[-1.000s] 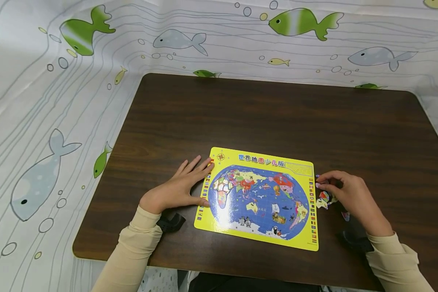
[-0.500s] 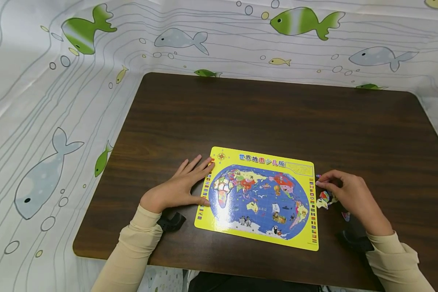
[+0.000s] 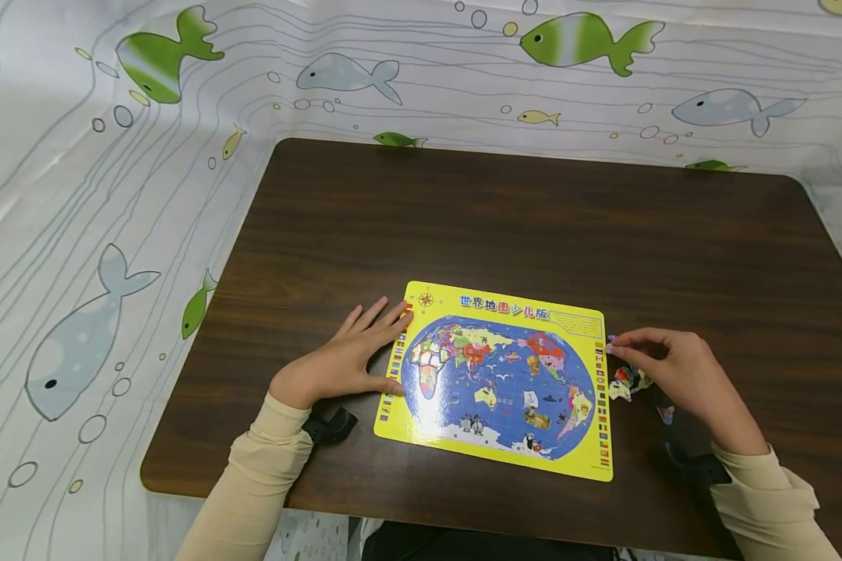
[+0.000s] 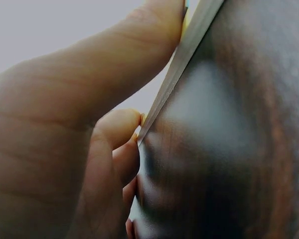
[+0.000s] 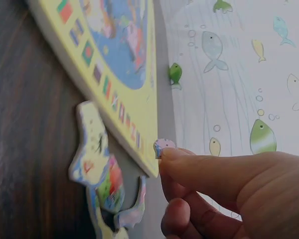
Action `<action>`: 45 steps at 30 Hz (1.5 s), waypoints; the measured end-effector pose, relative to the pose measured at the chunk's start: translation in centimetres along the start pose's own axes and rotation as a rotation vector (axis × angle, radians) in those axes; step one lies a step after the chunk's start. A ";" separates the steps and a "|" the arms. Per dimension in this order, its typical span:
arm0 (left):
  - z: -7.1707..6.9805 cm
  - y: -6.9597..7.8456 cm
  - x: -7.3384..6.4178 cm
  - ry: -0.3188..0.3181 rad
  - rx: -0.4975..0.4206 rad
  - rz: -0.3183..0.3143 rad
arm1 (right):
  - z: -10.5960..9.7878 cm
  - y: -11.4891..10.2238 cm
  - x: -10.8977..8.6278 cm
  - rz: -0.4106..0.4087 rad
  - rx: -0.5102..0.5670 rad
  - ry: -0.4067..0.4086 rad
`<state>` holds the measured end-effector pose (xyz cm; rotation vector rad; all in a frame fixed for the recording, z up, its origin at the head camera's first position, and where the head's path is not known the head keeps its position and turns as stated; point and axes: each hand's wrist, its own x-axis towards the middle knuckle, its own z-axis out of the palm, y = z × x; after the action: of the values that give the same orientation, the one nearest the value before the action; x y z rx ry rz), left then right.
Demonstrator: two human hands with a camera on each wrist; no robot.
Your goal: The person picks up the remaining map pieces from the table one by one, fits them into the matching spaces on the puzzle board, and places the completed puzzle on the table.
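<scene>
A yellow-bordered world map puzzle board [image 3: 505, 461] lies flat on the table. My left hand [image 3: 344, 362] rests at its left edge with fingers spread; in the left wrist view the thumb [image 4: 134, 50] touches the board's edge. Just off the board's right side, my right hand [image 3: 681, 374] pinches a small pink and blue puzzle piece [image 5: 163, 145] between thumb and fingertips. Below that hand, several loose puzzle pieces lie close to the board, among them a cream-coloured piece [image 5: 92, 144] and a red and green piece [image 5: 111, 184]. The fingers partly hide the held piece in the head view.
The dark wooden table [image 3: 519, 218] reaches well beyond the board. One small loose piece [image 3: 666, 414] lies apart, near the right wrist. A white fish-patterned cloth [image 3: 456, 93] surrounds the table's back and sides. Black straps [image 3: 331, 427] sit at the wrists.
The right hand and wrist have shifted slightly to the right, its fingertips staying by the board's edge with the pinched piece. The left hand and board stay put.
</scene>
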<state>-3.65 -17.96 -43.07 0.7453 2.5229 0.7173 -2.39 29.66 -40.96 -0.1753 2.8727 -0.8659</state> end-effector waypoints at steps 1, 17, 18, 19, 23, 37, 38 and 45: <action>0.0 0.0 0.0 0.000 0.000 0.002 | -0.1 -0.1 0.0 0.003 0.008 -0.007; -0.4 0.1 0.0 0.011 0.002 0.014 | -0.5 -2.8 1.4 0.073 0.123 -0.122; -0.4 0.1 0.0 0.011 0.006 0.012 | -0.5 -3.0 1.5 0.073 0.131 -0.128; -0.4 0.1 0.0 0.009 0.011 0.009 | -0.4 -3.1 1.6 0.070 0.137 -0.132; -0.5 0.3 0.1 0.018 0.029 0.006 | -0.2 -3.4 1.9 0.069 0.155 -0.145; -0.3 0.2 0.2 0.020 0.051 0.013 | 0.1 -6.0 2.7 0.070 0.177 -0.213; -0.3 0.3 0.2 0.017 0.050 0.010 | 0.2 -6.1 2.7 0.064 0.181 -0.213; 0.0 0.4 -0.1 0.007 0.046 0.000 | 1.2 -6.7 3.3 0.008 0.199 -0.210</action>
<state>-3.38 -17.75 -42.82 0.7592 2.5541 0.6649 -4.95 22.92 -38.54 -0.2189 2.5750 -1.0562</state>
